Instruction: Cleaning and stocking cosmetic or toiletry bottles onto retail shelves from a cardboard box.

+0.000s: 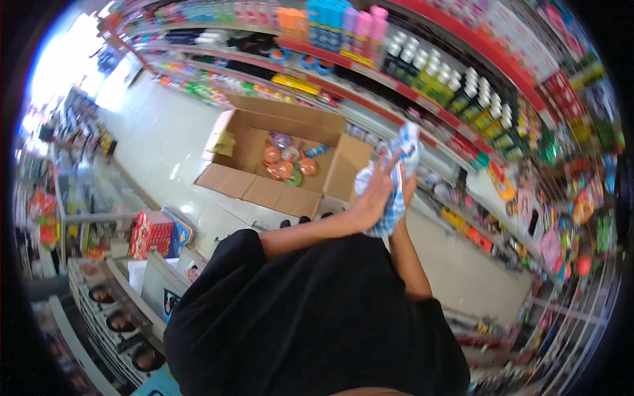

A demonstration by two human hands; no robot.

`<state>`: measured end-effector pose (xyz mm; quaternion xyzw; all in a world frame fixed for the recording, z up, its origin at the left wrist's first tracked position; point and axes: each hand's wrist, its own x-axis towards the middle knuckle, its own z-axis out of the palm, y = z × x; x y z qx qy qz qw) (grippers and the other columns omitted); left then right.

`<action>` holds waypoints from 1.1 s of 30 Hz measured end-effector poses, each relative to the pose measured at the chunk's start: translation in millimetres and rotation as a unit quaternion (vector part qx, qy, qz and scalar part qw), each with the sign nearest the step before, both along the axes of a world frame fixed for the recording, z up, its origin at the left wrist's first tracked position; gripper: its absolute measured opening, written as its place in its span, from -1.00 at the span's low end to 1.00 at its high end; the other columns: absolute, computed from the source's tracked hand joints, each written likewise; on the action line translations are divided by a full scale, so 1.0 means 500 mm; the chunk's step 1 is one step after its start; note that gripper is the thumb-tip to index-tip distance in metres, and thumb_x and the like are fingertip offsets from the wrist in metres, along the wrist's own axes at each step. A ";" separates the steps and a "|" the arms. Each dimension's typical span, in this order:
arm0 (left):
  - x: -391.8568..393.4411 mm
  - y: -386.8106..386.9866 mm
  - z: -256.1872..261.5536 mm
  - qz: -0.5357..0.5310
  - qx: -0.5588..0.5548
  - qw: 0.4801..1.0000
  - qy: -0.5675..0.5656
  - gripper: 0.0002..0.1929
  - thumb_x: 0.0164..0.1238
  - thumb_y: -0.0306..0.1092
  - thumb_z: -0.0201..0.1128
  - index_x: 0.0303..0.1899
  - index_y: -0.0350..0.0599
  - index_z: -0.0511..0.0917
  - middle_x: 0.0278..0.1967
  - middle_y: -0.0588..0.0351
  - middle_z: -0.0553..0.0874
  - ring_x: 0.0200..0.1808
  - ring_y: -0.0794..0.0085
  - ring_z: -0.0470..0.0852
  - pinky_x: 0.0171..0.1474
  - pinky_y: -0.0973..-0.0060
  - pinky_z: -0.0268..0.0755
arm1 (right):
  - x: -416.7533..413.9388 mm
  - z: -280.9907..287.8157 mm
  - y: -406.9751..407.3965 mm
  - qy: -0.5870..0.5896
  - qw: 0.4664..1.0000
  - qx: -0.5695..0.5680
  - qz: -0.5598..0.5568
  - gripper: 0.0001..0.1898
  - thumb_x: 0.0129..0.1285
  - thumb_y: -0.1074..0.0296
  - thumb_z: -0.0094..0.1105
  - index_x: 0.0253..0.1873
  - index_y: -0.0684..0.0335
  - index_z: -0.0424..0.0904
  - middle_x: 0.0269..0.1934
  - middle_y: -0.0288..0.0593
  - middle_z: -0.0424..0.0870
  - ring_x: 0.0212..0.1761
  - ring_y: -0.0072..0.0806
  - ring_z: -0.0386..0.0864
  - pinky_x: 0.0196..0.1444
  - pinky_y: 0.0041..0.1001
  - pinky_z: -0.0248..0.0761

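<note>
A blue-and-white checked cloth [396, 198] is held up before my chest between both hands. My left hand [376, 193] lies on its near side, fingers spread upward. On the far side my right hand [408, 190] presses against it, partly hidden by the cloth. Something round and whitish [364, 180] shows beside my left fingers; I cannot tell whether it is part of the cloth or a separate thing. An open cardboard box [265, 190] stands on the floor ahead, with several round orange, purple and green packs [285, 170] and a small blue item [317, 150] inside.
Shelves with red edges [386, 81] run along the far side and right, holding spray cans [327, 24] and white-capped bottles [436, 74]. Racks of goods and a red patterned box [153, 232] stand at the left. Tiled floor [148, 128] shows between the racks and the cardboard box.
</note>
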<state>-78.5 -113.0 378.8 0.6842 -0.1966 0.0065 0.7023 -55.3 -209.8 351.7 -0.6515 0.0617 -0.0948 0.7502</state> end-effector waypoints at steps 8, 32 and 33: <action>0.009 -0.014 0.022 -0.021 -0.050 0.994 0.092 -0.44 0.51 -0.06 -0.36 0.35 -0.27 0.00 0.36 -0.03 0.12 0.41 0.29 -0.01 0.40 0.44 -0.25 | 0.012 0.003 -0.010 -0.027 0.997 0.074 0.008 -0.66 0.34 0.28 -0.01 0.14 0.29 0.37 -0.10 -0.22 0.55 -0.13 -0.55 0.50 -0.08 -0.59 0.39; 0.000 -0.077 -0.033 -0.055 -0.299 0.893 0.333 -0.42 0.49 -0.03 -0.20 0.37 -0.19 0.00 0.34 0.07 0.15 0.36 0.44 0.06 0.36 0.53 -0.16 | -0.041 0.013 -0.030 -0.026 0.994 -0.048 -0.100 -0.56 0.35 0.28 -0.05 0.25 0.28 0.15 -0.17 -0.13 0.58 -0.22 -0.45 0.57 -0.16 -0.50 0.43; -0.004 -0.080 -0.027 -0.058 -0.299 0.891 0.335 -0.42 0.49 -0.03 -0.20 0.37 -0.19 0.00 0.34 0.07 0.15 0.36 0.44 0.06 0.36 0.53 -0.16 | -0.049 0.006 -0.034 -0.032 0.961 -0.242 -0.130 -0.52 0.36 0.22 -0.06 0.26 0.30 0.10 -0.17 -0.10 0.59 -0.23 -0.41 0.57 -0.16 -0.45 0.42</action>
